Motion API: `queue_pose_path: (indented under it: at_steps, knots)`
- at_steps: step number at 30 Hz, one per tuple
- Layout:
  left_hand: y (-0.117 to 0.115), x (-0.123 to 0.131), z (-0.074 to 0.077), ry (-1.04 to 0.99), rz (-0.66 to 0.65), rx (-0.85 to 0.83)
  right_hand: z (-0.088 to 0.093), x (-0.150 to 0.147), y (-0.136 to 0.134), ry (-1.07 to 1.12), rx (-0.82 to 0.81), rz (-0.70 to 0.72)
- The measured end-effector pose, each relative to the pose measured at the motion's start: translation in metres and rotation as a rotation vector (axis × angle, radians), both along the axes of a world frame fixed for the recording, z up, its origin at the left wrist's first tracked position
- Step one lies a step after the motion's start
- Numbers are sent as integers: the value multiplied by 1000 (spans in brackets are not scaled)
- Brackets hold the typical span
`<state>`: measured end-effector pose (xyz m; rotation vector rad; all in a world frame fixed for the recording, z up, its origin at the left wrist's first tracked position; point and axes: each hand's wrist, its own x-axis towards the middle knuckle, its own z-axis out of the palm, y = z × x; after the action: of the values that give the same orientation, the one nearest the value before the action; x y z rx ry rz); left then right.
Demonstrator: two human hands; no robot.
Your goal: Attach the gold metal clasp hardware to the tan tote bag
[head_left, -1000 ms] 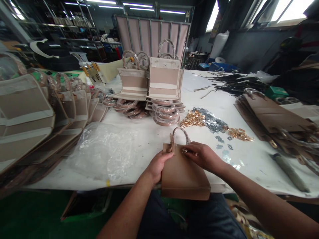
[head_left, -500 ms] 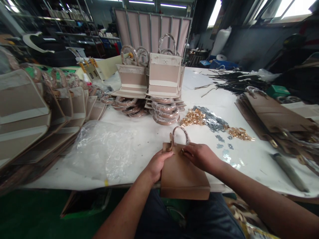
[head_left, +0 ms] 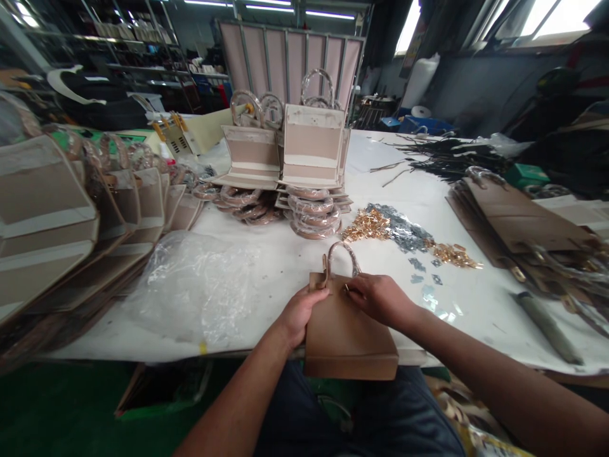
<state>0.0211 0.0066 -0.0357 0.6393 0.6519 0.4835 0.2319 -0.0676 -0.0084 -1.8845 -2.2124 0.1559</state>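
A brown handbag (head_left: 349,339) leans against the table's front edge, its wrapped round handle (head_left: 343,249) standing up at the top. My left hand (head_left: 299,311) is closed on the bag's left edge, thumb lying on the front panel. At the upper front, my right hand (head_left: 378,295) pinches a small gold metal fitting (head_left: 347,288) against the panel. The fingertips partly hide this fitting, so its exact shape is unclear. Another gold fitting (head_left: 325,261) shows on a strap beside the handle's left end.
Gold fittings (head_left: 366,225) and grey metal plates (head_left: 409,231) lie heaped beyond the bag. Unfinished bag pieces stand in a row (head_left: 128,209) at left and in stacks (head_left: 311,146) at the back. Clear plastic (head_left: 195,285) lies left; a dark cylindrical tool (head_left: 549,327) lies right.
Both hands keep their hold on the bag. The right fingers have shifted only slightly at the small gold fitting; the whole view has moved a little.
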Motion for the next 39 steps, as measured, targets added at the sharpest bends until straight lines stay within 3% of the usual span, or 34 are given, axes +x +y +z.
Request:
queue_pose_path:
  at_steps: [11,21,30,35,39]
  knots:
    - [-3,-1,-1,5,22,15,7,3,2,24,-52,71]
    - [-2,1,0,6,14,36,6,-22,-3,-186,-88,-76]
    - [-8,-1,1,9,22,59,21,-9,0,-44,-132,-9]
    - [-9,-2,4,25,13,87,18,-8,-2,34,-99,-57]
    - [-8,-2,6,32,6,77,17,-7,-2,12,-87,-18]
